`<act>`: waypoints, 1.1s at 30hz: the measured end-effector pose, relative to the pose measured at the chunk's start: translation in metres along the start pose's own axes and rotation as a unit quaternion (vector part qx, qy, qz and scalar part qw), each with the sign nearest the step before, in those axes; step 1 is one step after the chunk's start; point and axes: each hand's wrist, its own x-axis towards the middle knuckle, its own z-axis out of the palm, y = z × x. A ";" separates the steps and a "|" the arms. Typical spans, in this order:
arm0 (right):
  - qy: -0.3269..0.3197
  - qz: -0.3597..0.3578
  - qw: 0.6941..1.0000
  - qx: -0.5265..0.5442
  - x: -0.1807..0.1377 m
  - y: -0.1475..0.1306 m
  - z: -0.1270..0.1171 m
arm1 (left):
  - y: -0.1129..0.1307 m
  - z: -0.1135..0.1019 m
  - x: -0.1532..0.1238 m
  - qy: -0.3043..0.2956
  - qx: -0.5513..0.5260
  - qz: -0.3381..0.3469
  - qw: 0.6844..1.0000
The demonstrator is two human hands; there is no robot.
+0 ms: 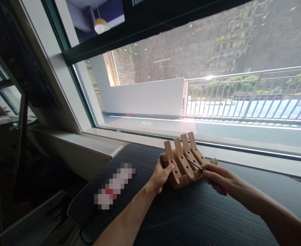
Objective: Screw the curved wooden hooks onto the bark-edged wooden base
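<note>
A wooden piece (181, 181) with several bent wooden arms, like a hook rack, is tilted up above the dark table. My left hand (161, 175) grips its left end, the thumb pressed on the leftmost arm (169, 152). Dark round holes show in the arms. My right hand (218, 176) is closed around a thin screwdriver (195, 164) with a metal shaft; its handle is mostly hidden in the fingers. The shaft's tip reaches the middle arms, near a hole, but whether it sits inside one I cannot tell. A rounded wooden end (213, 161) shows behind my right hand.
The dark wood-grain table (191, 215) has a rounded left edge. On its left part lies a blurred-out pink and red object (116, 186). A window (150, 99) rises behind the table, with a sill and a vented white cover (96, 142) at the left.
</note>
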 end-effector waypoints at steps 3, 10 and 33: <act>0.072 -0.053 0.991 -0.099 0.005 0.002 0.008 | 0.001 -0.010 0.003 -0.041 0.096 -0.086 0.991; 0.156 -0.052 0.951 -0.260 0.008 0.013 0.017 | -0.001 -0.024 0.012 0.073 0.328 0.149 0.930; 0.117 -0.056 0.914 -0.384 0.013 0.020 0.052 | -0.006 -0.008 0.007 0.010 0.438 0.203 0.876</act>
